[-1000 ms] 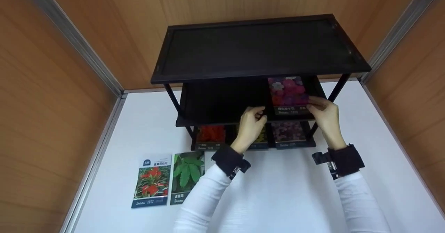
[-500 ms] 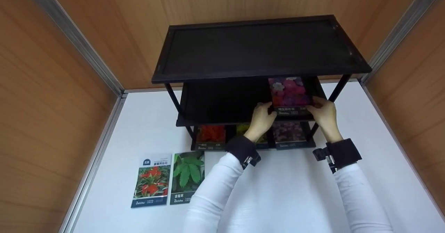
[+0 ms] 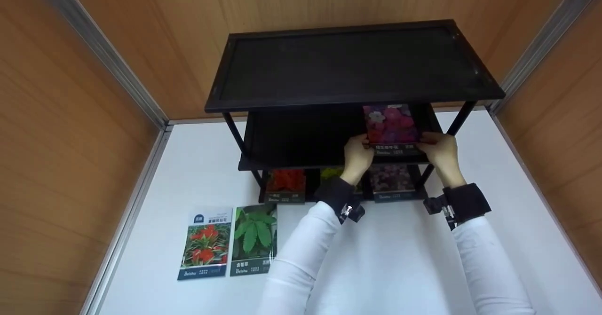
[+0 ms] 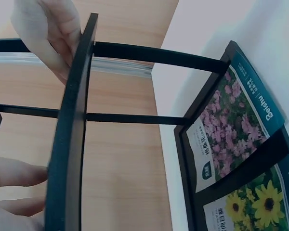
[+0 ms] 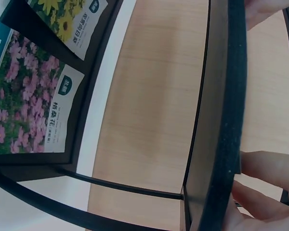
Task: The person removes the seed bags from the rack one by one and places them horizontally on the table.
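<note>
A seed packet with pink and purple flowers (image 3: 391, 124) lies on the right part of the black rack's middle shelf (image 3: 301, 136). My left hand (image 3: 357, 155) holds its left edge near the front corner. At the opposite edge, my right hand (image 3: 440, 153) pinches the packet's right side. Both wrist views look along the shelf edge, which hides the packet; the left fingers (image 4: 19, 175) and right fingers (image 5: 269, 168) show beside that edge. On the bottom shelf lie a red-flower packet (image 3: 286, 183), a yellow-flower packet (image 4: 260, 202) and a pink-flower packet (image 3: 391, 178).
The rack's top shelf (image 3: 348, 66) overhangs the hands, with thin black posts (image 3: 460, 117) at its corners. Left on the white table (image 3: 376, 258) lie a red balsam packet (image 3: 205, 244) and a green-leaf packet (image 3: 254, 240). Wood panels (image 3: 70, 164) enclose the table.
My left hand has moved right along the shelf and taken hold of the packet's left edge. My right hand stays at the right edge, and the packet has hardly shifted.
</note>
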`<state>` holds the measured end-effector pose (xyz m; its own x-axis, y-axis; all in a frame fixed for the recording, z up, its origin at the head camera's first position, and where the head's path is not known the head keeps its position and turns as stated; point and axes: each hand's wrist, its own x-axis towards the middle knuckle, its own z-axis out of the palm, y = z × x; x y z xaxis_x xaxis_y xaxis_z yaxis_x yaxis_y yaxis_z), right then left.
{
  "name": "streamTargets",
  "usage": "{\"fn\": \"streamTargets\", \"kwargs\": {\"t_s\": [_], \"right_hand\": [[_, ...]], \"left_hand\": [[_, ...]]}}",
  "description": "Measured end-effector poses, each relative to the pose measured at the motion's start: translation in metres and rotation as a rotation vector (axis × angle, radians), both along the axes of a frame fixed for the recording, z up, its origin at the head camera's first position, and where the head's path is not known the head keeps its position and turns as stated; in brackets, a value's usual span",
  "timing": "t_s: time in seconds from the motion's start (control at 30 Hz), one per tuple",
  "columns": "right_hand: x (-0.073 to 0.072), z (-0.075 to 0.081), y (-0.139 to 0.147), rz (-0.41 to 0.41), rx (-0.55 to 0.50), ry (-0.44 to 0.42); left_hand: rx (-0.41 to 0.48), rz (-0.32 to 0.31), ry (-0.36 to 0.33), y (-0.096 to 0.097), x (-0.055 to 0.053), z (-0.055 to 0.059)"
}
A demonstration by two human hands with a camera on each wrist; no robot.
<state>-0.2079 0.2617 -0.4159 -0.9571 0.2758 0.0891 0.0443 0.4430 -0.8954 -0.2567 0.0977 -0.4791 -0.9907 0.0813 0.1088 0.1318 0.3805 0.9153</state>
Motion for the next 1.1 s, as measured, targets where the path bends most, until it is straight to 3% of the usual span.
{"fn": "streamTargets", "kwargs": {"t_s": [0.07,0.1,0.13,0.17,0.23,0.3,0.33,0.4,0.67,0.9,1.1], "right_hand": [[0.001,0.000,-0.001,-0.003,-0.021,-0.001],[0.001,-0.001,-0.001,-0.004,-0.030,-0.003],[0.002,-0.001,-0.001,-0.007,-0.037,-0.003],[0.002,-0.001,-0.001,-0.009,-0.042,-0.005],[0.002,-0.002,-0.001,-0.010,-0.052,-0.003],[0.003,-0.003,-0.001,-0.008,-0.074,0.000],[0.003,-0.004,0.000,-0.005,-0.084,0.001],[0.002,-0.005,0.001,0.003,-0.113,0.004],[0.001,-0.006,0.003,0.041,-0.341,-0.011],[0.007,-0.004,-0.002,0.043,-0.589,-0.077],[0.015,-0.004,-0.009,0.072,-0.609,-0.065]], "left_hand": [[0.059,-0.001,-0.042,0.001,-0.013,-0.020],[0.084,-0.007,-0.042,0.000,-0.013,-0.021],[0.094,-0.002,-0.081,-0.002,-0.009,-0.011],[0.128,-0.011,-0.104,-0.003,-0.012,-0.015],[0.140,-0.009,-0.128,-0.008,0.003,0.010],[0.144,-0.002,-0.124,-0.012,0.014,0.026],[0.148,0.006,-0.157,-0.014,0.020,0.038],[0.173,0.006,-0.146,-0.016,0.025,0.044],[0.372,0.016,-0.202,-0.022,0.028,0.049],[0.402,0.037,-0.222,-0.028,0.036,0.054],[0.423,0.036,-0.217,-0.038,0.045,0.057]]}}
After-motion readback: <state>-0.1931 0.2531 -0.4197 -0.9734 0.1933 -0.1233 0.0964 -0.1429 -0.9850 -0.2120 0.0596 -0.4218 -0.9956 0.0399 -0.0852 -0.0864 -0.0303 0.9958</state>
